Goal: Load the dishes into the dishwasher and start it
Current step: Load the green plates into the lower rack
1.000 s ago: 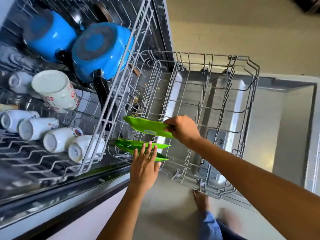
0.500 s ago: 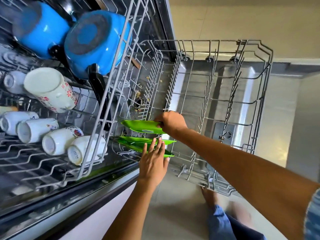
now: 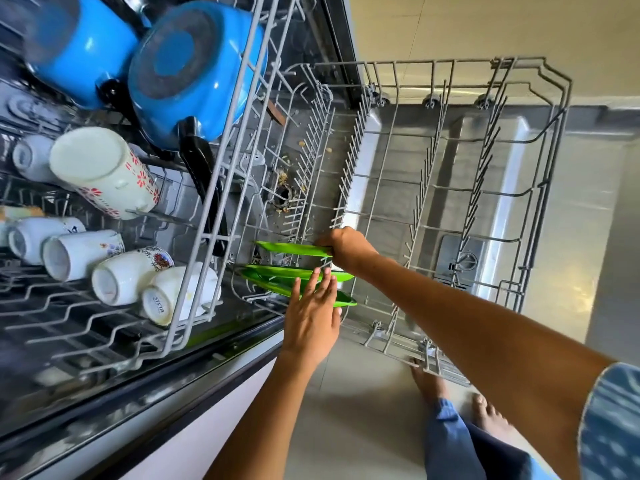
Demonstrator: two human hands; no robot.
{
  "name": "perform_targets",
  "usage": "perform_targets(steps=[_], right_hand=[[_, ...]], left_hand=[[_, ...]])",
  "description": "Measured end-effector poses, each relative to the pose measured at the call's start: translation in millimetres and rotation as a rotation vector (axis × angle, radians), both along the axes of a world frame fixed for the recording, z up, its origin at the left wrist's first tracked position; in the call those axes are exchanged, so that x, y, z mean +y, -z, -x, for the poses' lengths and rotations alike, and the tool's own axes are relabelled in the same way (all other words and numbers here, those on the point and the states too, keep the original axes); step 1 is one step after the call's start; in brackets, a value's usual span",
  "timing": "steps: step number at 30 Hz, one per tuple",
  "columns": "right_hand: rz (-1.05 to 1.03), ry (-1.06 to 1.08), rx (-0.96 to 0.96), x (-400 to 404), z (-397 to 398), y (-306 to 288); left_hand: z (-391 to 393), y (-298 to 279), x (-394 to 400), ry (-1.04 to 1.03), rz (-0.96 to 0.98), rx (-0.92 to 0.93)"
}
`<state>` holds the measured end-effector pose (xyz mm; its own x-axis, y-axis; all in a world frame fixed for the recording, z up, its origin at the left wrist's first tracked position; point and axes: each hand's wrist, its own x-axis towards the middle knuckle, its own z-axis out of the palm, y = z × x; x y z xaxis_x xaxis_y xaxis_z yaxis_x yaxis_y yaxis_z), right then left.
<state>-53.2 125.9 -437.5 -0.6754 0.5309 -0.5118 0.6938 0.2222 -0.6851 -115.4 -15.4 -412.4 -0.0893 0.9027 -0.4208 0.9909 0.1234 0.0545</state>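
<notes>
Fingers of right grip (image 3: pixel 347 248) hidden round top green plate (image 3: pixel 291 249); left grip (image 3: pixel 311 315) released, flat on lower plates (image 3: pixel 277 273).

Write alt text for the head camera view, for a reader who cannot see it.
A person's right hand grips a green plate, standing it in the pulled-out lower rack, while the open left hand touches two more green plates already slotted there. The upper rack holds blue pots and upturned white cups.

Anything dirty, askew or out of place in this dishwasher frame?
Yes: food crumbs lie scattered on the tub floor around the filter opening, beneath the lower rack. Racked dishes look orderly.
</notes>
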Motion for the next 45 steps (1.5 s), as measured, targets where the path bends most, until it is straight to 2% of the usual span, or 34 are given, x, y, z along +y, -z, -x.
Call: perform_targets(steps=[11,18,27,31,40,45], right_hand=[[-0.087,0.101,0.216,19,-12,-17],[-0.114,0.029,0.141,32,-19,-18],[-0.086,0.000,0.166,38,-14,-27],[-0.059,0.021,0.140,30,-8,-21],[-0.152,0.055,0.077,1,-1,2],[-0.177,-0.029,0.031,-13,2,6]], left_hand=[[-1,1,0,-0.027,0.025,-0.013],[-1,1,0,-0.028,0.041,-0.017],[-1,3,-3,-0.034,0.005,-0.011],[-2,6,-5,-0.050,0.014,-0.008],[-4,5,-6,-0.083,0.027,-0.048],[-5,1,-5,-0.085,0.043,-0.043]])
